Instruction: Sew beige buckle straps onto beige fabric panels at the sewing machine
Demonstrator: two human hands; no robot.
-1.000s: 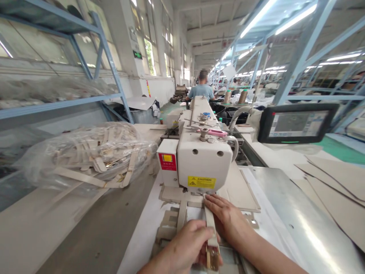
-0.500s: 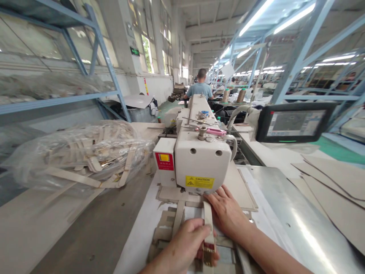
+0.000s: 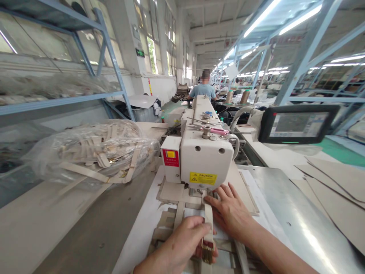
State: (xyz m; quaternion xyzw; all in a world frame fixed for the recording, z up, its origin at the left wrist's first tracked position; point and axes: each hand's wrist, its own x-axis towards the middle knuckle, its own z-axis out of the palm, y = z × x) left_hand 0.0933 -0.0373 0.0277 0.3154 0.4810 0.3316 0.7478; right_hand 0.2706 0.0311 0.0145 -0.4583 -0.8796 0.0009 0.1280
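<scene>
A beige strap [image 3: 208, 217] with a brass buckle at its near end lies on the sewing bed, its far end under the head of a white sewing machine [image 3: 204, 156]. My left hand [image 3: 182, 243] is closed around the strap just above the buckle. My right hand [image 3: 229, 212] lies flat with fingers spread on the bed to the right of the strap, its fingertips close to the needle area. A second beige strap [image 3: 179, 215] lies parallel on the left.
A clear plastic bag of beige straps [image 3: 94, 152] sits on the left table. A touchscreen panel [image 3: 298, 123] hangs at the right, above a steel plate [image 3: 288, 213] and cardboard sheets [image 3: 336, 182]. A blue shelf rack [image 3: 71, 64] lines the left wall. A person in a blue shirt [image 3: 203, 90] works far behind.
My left hand has slid the strap and buckle a little further under the machine head. My right hand's fingers have spread wider beside the needle.
</scene>
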